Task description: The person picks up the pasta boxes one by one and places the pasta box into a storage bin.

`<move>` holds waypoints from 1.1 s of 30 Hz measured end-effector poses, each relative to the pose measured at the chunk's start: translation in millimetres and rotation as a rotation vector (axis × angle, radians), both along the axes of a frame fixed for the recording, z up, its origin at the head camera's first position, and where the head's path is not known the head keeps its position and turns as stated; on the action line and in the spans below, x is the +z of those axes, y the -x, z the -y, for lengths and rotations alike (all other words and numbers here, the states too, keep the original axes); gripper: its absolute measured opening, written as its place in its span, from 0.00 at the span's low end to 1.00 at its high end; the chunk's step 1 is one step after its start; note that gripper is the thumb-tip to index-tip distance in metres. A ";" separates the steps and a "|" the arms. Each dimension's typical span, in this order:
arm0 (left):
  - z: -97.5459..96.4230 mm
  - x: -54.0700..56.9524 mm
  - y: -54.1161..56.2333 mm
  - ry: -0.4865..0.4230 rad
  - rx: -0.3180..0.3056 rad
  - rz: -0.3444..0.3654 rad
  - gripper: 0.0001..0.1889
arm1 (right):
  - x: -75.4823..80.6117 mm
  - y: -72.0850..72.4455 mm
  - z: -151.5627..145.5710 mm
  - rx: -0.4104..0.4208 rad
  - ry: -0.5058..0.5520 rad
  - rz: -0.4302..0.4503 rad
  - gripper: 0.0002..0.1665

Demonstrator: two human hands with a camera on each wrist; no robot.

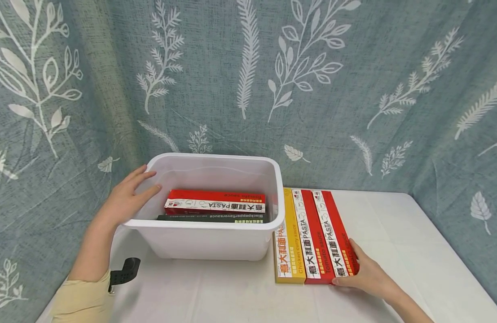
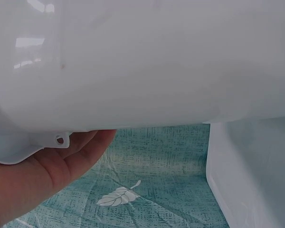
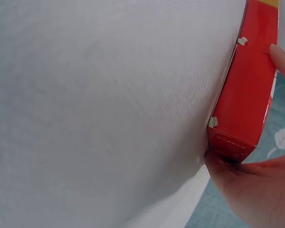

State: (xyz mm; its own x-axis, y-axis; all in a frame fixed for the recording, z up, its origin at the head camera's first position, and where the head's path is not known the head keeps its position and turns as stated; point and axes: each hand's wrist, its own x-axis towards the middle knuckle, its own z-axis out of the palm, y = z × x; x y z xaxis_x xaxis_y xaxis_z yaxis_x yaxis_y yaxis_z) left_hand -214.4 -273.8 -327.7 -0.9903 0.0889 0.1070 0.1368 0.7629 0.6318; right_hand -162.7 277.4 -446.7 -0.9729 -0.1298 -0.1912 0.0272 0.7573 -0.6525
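My left hand (image 1: 127, 197) rests over the left rim of a white plastic bin (image 1: 204, 244), fingers reaching inside; in the left wrist view its fingertips are hidden behind the bin wall. Inside the bin lie a red tomato sauce pasta box (image 1: 216, 196) and a black pepper sauce box (image 1: 212, 219). Right of the bin, a yellow chicken curry pasta box (image 1: 290, 269) and two red pasta boxes lie side by side. With my right hand (image 1: 367, 273) I grip the near right corner of the rightmost red pasta box (image 1: 333, 215), thumb on its near end, fingers along its right side.
A white cloth (image 1: 232, 296) covers the table. Behind and around it hangs a blue-green curtain (image 1: 216, 89) with white leaf patterns. A black strap-like piece (image 1: 129, 270) sticks out beside my left wrist.
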 end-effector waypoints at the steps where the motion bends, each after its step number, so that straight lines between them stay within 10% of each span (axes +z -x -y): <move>1: 0.1 0.0 -0.1 0.001 0.000 -0.001 0.36 | 0.0 0.3 0.3 -0.001 -0.006 0.001 0.74; 33: 0.6 2.8 0.7 -0.006 0.003 0.001 0.35 | 28.8 -2.0 -13.1 -0.183 0.120 0.047 0.62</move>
State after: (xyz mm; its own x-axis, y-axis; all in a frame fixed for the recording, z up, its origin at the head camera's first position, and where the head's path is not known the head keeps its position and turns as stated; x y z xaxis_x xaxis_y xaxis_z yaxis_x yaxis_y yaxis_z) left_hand -215.1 -274.4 -324.9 -0.9907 0.0850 0.1064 0.1336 0.7596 0.6366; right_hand -160.7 290.5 -417.9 -0.9728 0.0230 -0.2303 0.1889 0.6537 -0.7328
